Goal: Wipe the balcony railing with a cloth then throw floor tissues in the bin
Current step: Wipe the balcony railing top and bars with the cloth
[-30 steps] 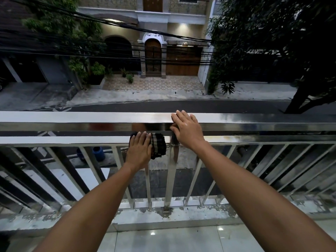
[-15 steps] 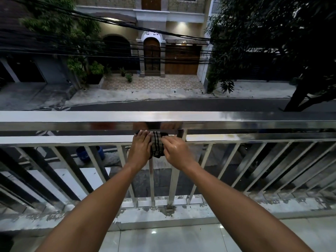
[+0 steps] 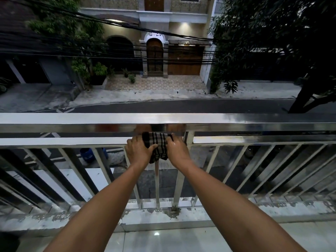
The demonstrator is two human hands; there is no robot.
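Here, at the centre of the frame, both hands hold the checked cloth (image 3: pixel 157 146) against the lower rail (image 3: pixel 63 141) of the balcony railing (image 3: pixel 72 120). The left hand (image 3: pixel 139 151) grips the cloth's left edge, thumb across its front. The right hand (image 3: pixel 177 150) grips the right edge, fingers curled over the top. The cloth appears soft, light and limp; its lower part hangs bunched below the rail. Judged handling: take hold at both side edges, as now, so the fabric stays taut over the metal. The polished rail looks smooth and probably slippery, so firm pressure is advisable. No tissues or bin are visible.
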